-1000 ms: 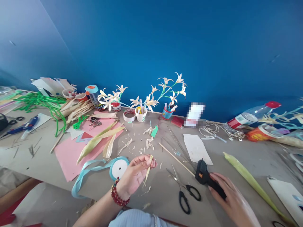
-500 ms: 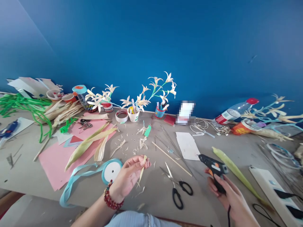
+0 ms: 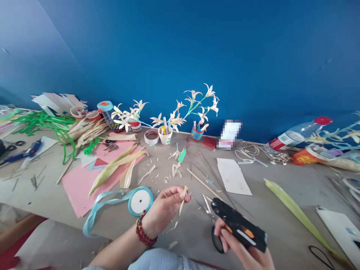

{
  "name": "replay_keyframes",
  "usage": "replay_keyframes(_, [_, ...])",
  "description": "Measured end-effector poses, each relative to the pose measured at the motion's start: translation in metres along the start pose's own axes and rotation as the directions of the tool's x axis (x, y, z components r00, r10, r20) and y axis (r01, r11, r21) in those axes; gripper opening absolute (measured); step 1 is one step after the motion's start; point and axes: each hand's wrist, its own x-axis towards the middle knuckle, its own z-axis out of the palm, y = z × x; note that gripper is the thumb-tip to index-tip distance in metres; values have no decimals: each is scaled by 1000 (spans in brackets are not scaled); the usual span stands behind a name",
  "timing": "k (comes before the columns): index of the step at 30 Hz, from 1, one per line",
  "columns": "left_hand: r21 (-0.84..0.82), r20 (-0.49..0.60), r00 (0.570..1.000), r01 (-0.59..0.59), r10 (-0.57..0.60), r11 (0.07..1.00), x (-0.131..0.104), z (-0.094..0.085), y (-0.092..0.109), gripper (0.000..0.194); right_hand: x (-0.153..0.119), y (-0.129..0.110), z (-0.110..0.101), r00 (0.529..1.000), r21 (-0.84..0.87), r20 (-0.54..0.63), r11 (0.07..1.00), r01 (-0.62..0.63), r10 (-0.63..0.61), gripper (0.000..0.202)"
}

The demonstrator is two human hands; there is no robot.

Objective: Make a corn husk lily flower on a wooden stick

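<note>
Between thumb and fingers my left hand (image 3: 170,204) pinches a thin pale strip of corn husk (image 3: 182,200), its lower end hanging down. My right hand (image 3: 239,247) grips a black hot glue gun (image 3: 239,224), its nozzle pointing left toward the strip but apart from it. Partly hidden under the glue gun and right hand lie the scissors (image 3: 207,207). A blue ribbon spool (image 3: 140,201) is just left of my left hand, with loose ribbon trailing from it. Husk scraps (image 3: 176,169) lie beyond the left hand.
Pink paper (image 3: 75,191) bears long husk leaves (image 3: 112,172). Husk flowers (image 3: 202,101) stand in cups along the blue wall. A thin stick (image 3: 204,182), white card (image 3: 233,176) and green husk (image 3: 298,213) lie ahead and right. A power strip (image 3: 337,232) sits at far right.
My right hand has brought the glue gun leftward and nearer, over the scissors. My left hand still holds the husk strip. The whole view has shifted slightly left.
</note>
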Motion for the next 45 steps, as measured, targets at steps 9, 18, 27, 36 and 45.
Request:
replay_keyframes(9, [-137,13,996,92,-91,986,-2,3,-3,13,18,-5,27,997,-125,-5,989,73,-74,26])
replay_keyframes(18, [-182,33,988,154,-151,971,-4,3,-2,15,22,-1,24,987,-256,10,954,155,-158,20])
replay_keyframes(27, [-264,81,975,221,-207,939,-6,-1,-3,9,31,13,14,909,-453,129,791,410,-397,3])
replay_keyframes(36, [-336,121,958,285,-258,898,-6,-2,-3,8,35,17,13,793,-484,183,649,587,-581,13])
replay_keyframes(45, [-357,136,955,296,-264,886,-6,-1,-3,9,36,17,12,779,-453,203,648,612,-594,11])
